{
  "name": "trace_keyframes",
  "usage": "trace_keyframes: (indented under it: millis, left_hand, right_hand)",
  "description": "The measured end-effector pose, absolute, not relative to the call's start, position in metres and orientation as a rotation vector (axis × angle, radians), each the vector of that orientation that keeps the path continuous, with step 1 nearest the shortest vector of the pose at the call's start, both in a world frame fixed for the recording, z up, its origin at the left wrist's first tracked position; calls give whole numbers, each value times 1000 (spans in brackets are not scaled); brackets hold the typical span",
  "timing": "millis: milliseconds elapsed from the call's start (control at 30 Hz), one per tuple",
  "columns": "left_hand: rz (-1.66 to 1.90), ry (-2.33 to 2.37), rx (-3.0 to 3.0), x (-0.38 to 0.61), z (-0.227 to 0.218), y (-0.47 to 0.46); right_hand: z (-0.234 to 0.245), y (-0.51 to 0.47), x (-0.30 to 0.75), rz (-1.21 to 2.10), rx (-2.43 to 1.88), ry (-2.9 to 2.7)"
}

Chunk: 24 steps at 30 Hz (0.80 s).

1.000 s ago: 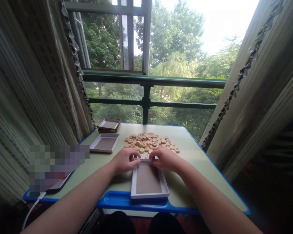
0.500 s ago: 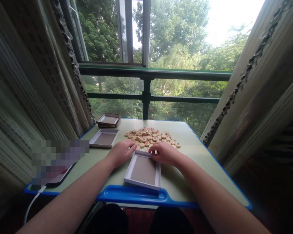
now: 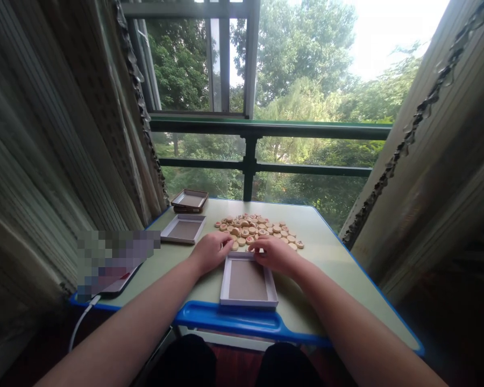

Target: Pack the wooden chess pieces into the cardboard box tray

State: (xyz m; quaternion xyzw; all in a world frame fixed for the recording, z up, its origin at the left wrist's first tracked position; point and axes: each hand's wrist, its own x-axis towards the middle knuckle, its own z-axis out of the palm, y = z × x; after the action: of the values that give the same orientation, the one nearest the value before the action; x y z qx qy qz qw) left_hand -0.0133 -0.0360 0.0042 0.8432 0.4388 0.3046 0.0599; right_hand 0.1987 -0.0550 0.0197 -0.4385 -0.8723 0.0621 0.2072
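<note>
My left hand [image 3: 213, 252] rests at the far left corner of a shallow white box [image 3: 248, 302], its fingers loosely bent beside the nearest wooden pieces. At the far right corner of that box, my right hand [image 3: 276, 253] has its thumb and bent fingers over the rim. The box lies open side up, with bare grey-brown card inside. Just beyond both hands spreads a heap of round wooden Chinese chess pieces [image 3: 250, 232], some with red or dark characters. The fingertips partly hide the nearest pieces.
Another shallow white box [image 3: 183, 228] lies to the left, with brown-edged shallow boxes [image 3: 190, 200] stacked behind it. A phone with a white cable [image 3: 78, 322] is at the table's left edge. A blue trough [image 3: 234, 318] runs along the front. Curtains [image 3: 84, 134] flank the window.
The near white box has turned from a slant to nearly square with the table's front edge. Both hands stay at its far corners. The camera view has shifted slightly left.
</note>
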Motion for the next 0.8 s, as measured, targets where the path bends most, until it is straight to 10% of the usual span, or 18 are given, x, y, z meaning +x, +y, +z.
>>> trace_keyframes:
  millis: [800]
  left_hand:
    - [943,1260,2484,-12,10,-41]
  right_hand:
    - [27,-58,202,262,-1277,-2458]
